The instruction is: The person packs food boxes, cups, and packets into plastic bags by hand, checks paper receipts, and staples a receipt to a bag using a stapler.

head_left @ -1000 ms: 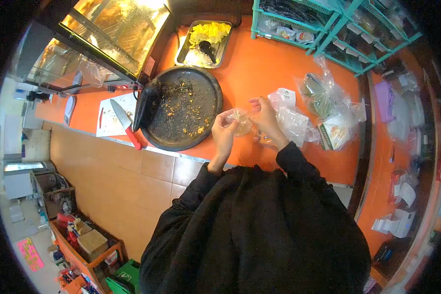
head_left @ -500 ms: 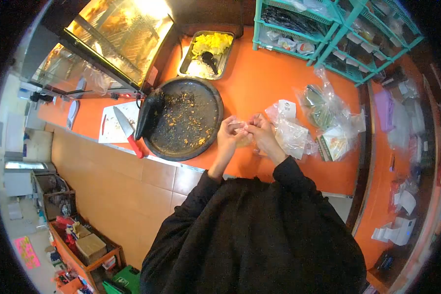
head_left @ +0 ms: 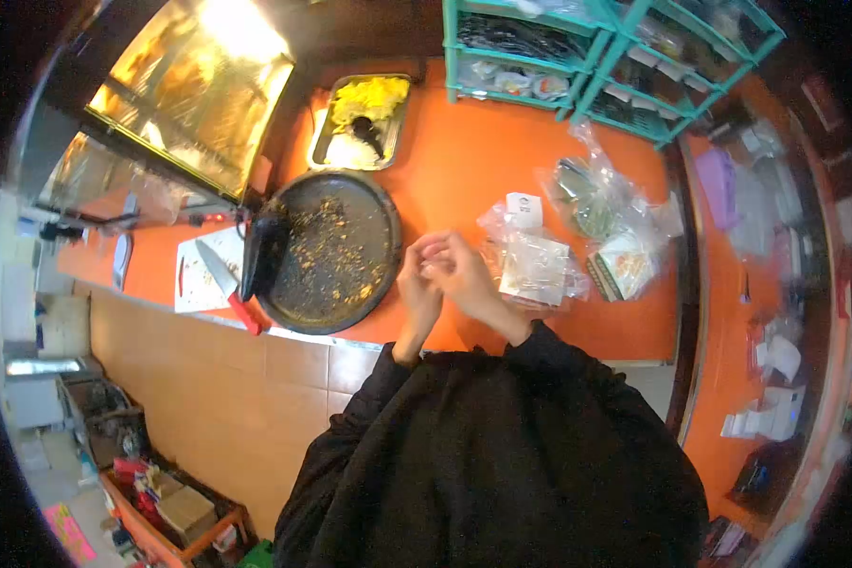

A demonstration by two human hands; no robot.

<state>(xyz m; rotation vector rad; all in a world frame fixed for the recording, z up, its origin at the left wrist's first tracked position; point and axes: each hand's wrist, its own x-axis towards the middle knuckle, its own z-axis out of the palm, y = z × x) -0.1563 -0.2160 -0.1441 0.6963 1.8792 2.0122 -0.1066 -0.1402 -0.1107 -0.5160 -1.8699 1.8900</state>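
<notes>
My left hand [head_left: 418,286] and my right hand [head_left: 464,280] meet above the orange counter, fingers curled in and touching. Whatever lies between the fingertips is too small and hidden to name. Left of them sits a round dark stone mortar [head_left: 336,256] with orange-brown bits across it, a thick dark pestle [head_left: 265,254] resting at its left side. Just right of my right hand are clear plastic bags [head_left: 537,269] with a small white box [head_left: 523,210] at their top edge. Another clear bag with something green [head_left: 592,206] lies farther right.
A knife with a red handle [head_left: 244,312] lies on a white board [head_left: 191,276] at the left. Behind the mortar is a metal tray [head_left: 399,133] of yellow and white food. A lit glass case [head_left: 194,90] stands back left, teal racks [head_left: 582,80] back right.
The view has shifted, so the counter items appear farther left. The fingers have curled closer together, and the clear film seen between them earlier can no longer be made out.
</notes>
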